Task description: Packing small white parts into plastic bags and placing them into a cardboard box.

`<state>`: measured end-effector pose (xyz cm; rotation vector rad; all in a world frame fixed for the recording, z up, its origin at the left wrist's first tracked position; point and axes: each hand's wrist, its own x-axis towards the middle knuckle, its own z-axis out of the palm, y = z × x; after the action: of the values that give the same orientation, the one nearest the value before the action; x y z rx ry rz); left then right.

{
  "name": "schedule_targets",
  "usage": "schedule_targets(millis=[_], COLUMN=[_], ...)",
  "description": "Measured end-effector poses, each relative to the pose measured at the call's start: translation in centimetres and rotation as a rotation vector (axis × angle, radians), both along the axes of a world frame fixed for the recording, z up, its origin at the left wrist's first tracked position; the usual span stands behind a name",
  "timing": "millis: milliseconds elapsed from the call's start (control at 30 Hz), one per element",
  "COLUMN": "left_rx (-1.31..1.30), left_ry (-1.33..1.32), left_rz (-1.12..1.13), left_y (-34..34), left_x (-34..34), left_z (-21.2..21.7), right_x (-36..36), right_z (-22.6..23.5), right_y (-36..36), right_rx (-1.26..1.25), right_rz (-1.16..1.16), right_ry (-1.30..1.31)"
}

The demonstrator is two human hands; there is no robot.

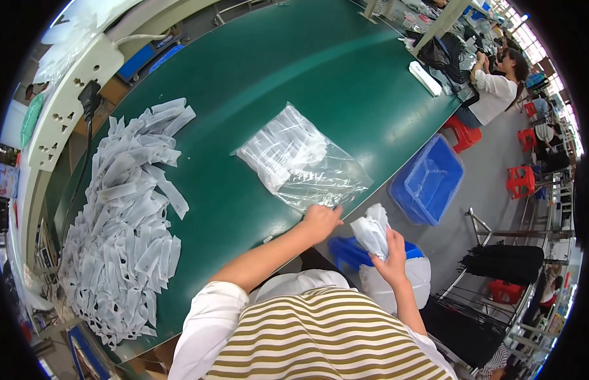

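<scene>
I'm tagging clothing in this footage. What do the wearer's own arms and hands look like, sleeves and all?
Both hands are bare: no gloves, rings or watch can be made out on the left hand or the right hand. Both forearms are bare too. A short white sleeve covers the left upper arm, beside a top with olive and white stripes.
</scene>
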<state>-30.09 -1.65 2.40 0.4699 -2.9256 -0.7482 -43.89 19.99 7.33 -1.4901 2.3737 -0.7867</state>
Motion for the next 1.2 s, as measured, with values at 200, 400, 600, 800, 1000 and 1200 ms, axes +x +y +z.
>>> schedule_targets(millis=[200, 400, 600, 800, 1000, 1200], left_rx=[-0.115, -0.079, 0.159, 0.196, 0.097, 0.052], left_ry=[-0.012, 0.070, 0.076, 0.372, 0.481, 0.433], left_rz=[0.015, 0.077, 0.309, 0.441, 0.468, 0.459], left_y=[-2.2, -1.1, -1.9, 0.7, 1.4, 2.4], left_x=[0.0, -1.0, 0.5, 2.1, 3.3, 4.3], left_z=[-1.6, 0.1, -3.5, 2.2, 4.8, 4.7], right_x=[-2.8, -5.9, -6.9, -3.8, 0.8, -1.6], right_z=[-0.2, -0.3, -0.2, -3.4, -3.8, -8.2], right_y=[-5.1, -6.7, -8.3, -11.8, -16.4, -20.8], right_rx=[-0.054, -0.044, -0.014, 0.056, 0.160, -0.121], right_rz=[0.233, 0.369, 0.532, 0.295, 0.356, 0.211], right_ry=[-0.029, 0.002, 0.104, -0.160, -0.266, 0.222])
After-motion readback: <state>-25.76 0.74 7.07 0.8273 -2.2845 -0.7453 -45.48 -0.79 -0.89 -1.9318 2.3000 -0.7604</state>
